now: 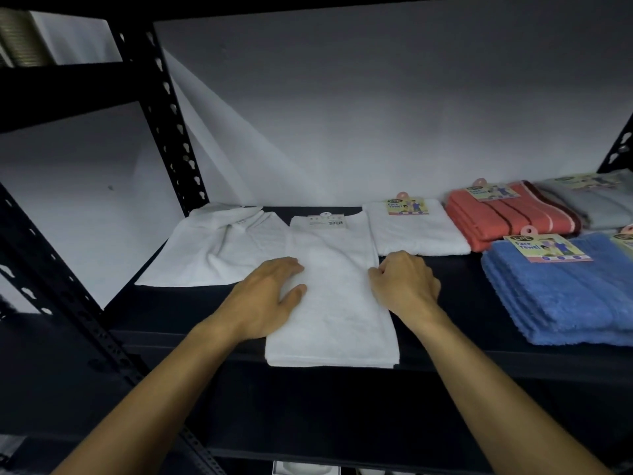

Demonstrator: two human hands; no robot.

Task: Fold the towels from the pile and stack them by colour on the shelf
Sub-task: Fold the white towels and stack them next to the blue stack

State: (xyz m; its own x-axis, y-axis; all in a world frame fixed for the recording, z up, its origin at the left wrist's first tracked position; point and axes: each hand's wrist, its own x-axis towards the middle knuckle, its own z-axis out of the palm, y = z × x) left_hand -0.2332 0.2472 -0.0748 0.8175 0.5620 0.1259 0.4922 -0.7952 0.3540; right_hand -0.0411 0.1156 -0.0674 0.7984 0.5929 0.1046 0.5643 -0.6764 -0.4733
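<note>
Long white terry towel (337, 296), folded lengthwise, lies on dark metal shelf (445, 279), near end at front edge. L hand (270, 293) flat on its left side, fingers straight. R hand (404, 286) at right edge, fingers curled, pinching the edge. Folded blue fluffy towel stack (561, 296) well to the right.

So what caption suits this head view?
Both hands, left hand and right hand, folding a white towel on the shelf.

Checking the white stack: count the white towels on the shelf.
3: a loose one far left, a long folded one under both hands, a small tagged one beside the coral towels.
</note>
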